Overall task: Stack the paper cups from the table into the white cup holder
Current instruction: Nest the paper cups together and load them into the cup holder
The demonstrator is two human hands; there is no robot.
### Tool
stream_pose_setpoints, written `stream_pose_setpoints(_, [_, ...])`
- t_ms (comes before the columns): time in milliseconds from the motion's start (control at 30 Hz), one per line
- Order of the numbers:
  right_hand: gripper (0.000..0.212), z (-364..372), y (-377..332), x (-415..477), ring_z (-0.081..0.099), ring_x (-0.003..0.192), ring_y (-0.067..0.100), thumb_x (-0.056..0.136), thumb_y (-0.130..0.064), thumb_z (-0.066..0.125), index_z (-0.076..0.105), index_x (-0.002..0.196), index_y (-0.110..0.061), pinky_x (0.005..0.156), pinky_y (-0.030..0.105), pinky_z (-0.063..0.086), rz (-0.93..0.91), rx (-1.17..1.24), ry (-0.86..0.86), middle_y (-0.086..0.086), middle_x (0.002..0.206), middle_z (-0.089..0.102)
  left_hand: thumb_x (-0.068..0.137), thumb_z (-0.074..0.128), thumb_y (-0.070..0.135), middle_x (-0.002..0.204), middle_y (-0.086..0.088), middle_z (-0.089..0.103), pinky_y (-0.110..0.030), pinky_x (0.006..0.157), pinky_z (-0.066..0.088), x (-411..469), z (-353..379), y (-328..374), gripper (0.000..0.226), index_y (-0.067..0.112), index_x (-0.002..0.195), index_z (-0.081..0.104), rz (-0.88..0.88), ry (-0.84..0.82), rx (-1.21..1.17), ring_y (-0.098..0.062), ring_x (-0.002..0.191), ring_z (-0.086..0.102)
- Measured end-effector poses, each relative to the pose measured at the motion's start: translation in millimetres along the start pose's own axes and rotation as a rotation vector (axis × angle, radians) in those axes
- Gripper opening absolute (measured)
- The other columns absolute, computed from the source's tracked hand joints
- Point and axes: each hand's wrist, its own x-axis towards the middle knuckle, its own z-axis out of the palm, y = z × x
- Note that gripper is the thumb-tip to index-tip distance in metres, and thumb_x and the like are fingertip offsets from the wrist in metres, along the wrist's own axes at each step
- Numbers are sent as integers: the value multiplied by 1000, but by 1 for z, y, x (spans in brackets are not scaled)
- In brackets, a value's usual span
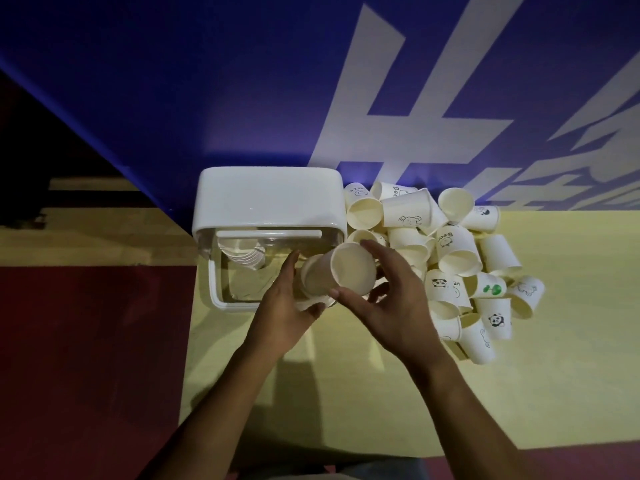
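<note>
Indoor display-type space: a blue backdrop (242, 98) with large white lettering stands beyond the right grip (391, 299), a yellow desk (346, 393) lies beneath it, and dark red floor (86, 341) lies leftward.

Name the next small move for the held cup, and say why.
Probably slide the cream paper cup, held by the left hand and right hand, base-first into the white plastic cup holder: its base faces the nested cup stack inside.

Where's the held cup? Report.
Head view, centre: the held cup is between left hand and right hand, beside the white cup holder, left of loose cups.
</note>
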Motion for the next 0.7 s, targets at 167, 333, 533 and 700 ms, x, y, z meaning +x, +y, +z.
stream_pose_setpoints(167, [77, 29, 17, 6, 58, 109, 2, 73, -52, 87, 56, 138, -27, 81, 27, 55, -16, -48, -107, -12, 127, 59, 105, 54, 20, 131, 24, 53, 3, 87, 35, -19, -9, 4, 51, 31, 153, 42, -50, 102, -225, 30, 110, 47])
stream_pose_setpoints(333, [75, 56, 42, 11, 60, 117, 13, 81, -54, 80, 53, 143, -23, 92, 24, 50, -16, -137, -159, -9, 139, 55, 110, 40, 35, 122, 26, 58, 6, 81, 33, -12, -4, 20, 39, 30, 145, 54, -48, 120, -293, 32, 99, 49])
stream_pose_setpoints(533, [73, 67, 58, 12, 46, 138, 11, 91, -57, 66, 45, 151, -20, 102, 21, 42, 15, -167, -191, -4, 153, 48, 110, 42, 27, 123, 21, 56, 7, 78, 33, 0, 6, 11, 42, 40, 149, 47, -52, 68, -166, 33, 95, 47])
stream_pose_setpoints(700, [75, 68, 63, 11, 45, 139, 10, 91, -62, 62, 40, 154, -26, 100, 31, 49, 50, -147, -214, -9, 155, 45, 110, 44, 29, 120, 24, 61, -2, 81, 40, 2, 9, 2, 42, 47, 148, 45, -54, 65, -131, 28, 97, 52])
